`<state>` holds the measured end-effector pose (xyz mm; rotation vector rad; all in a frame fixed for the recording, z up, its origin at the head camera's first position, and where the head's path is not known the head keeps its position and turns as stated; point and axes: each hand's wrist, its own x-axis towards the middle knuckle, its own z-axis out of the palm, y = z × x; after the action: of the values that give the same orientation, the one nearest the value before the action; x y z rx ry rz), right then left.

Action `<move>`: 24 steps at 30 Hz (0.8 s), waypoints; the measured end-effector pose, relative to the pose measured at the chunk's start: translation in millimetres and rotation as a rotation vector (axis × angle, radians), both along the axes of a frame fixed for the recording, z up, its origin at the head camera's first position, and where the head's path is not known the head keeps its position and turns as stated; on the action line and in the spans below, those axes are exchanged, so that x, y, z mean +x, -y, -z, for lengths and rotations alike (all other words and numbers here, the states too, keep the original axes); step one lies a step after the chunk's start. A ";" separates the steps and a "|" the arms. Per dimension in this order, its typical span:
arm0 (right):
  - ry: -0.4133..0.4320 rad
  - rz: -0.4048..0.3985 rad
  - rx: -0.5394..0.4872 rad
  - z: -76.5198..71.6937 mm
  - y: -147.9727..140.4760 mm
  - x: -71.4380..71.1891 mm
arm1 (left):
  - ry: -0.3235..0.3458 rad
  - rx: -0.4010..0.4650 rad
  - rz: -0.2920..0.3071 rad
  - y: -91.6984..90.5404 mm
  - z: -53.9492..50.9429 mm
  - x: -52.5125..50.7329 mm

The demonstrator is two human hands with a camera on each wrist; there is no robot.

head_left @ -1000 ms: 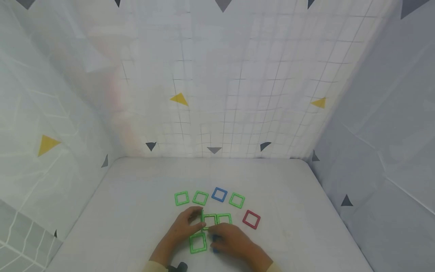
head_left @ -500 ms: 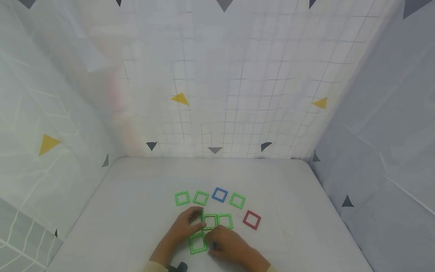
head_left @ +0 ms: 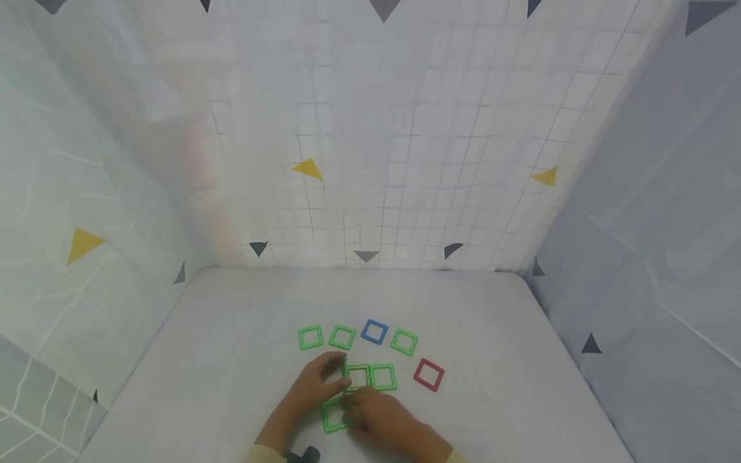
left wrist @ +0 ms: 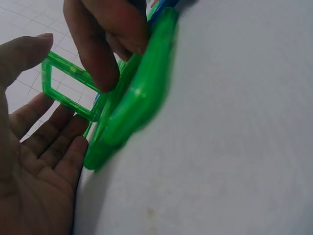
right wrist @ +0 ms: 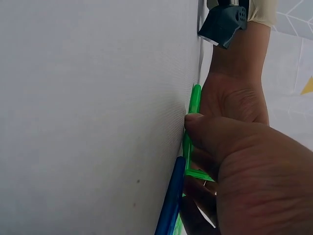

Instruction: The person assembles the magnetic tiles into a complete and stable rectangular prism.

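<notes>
My left hand point(head_left: 315, 382) pinches an upright green magnetic tile point(left wrist: 73, 71), a hollow square frame, thumb at its upper edge and fingers behind. That tile stands along the left side of two flat green tiles point(head_left: 383, 388) lying side by side. My right hand point(head_left: 382, 421) has come over the right part of a nearer green tile point(head_left: 336, 429). In the right wrist view its thumb lies on the green tile's edge, fingers on the other side. A blue tile point(right wrist: 171, 200) lies beside this hand; the hand hides it in the head view.
Beyond the hands, three green tiles point(head_left: 310, 326) and a blue tile point(head_left: 374, 341) form a loose row. A red tile point(head_left: 419, 373) lies to the right. White sheet walls point(head_left: 370, 128) enclose the white table point(head_left: 492, 321) behind and on both sides.
My right hand has moved left from the near blue tile onto the nearer green tile, covering its right part. My left hand has stayed in place with the upright tile.
</notes>
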<state>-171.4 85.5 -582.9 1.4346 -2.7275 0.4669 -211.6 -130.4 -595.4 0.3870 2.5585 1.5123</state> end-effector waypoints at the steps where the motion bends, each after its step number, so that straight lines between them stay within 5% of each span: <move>1: -0.001 -0.002 0.012 0.6 0.2 0.2 | -0.001 -0.004 0.001 0.0 0.1 0.2; 11: 0.014 0.023 -0.024 1.8 -2.9 3.2 | -0.005 0.000 -0.008 -0.3 1.1 1.7; 24: 0.235 0.089 0.005 -2.2 -10.0 5.1 | -0.005 -0.003 -0.017 -1.2 0.9 1.3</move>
<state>-166.3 95.4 -580.7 1.3307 -2.9592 0.6638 -210.3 -129.2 -596.3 0.3697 2.5737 1.5151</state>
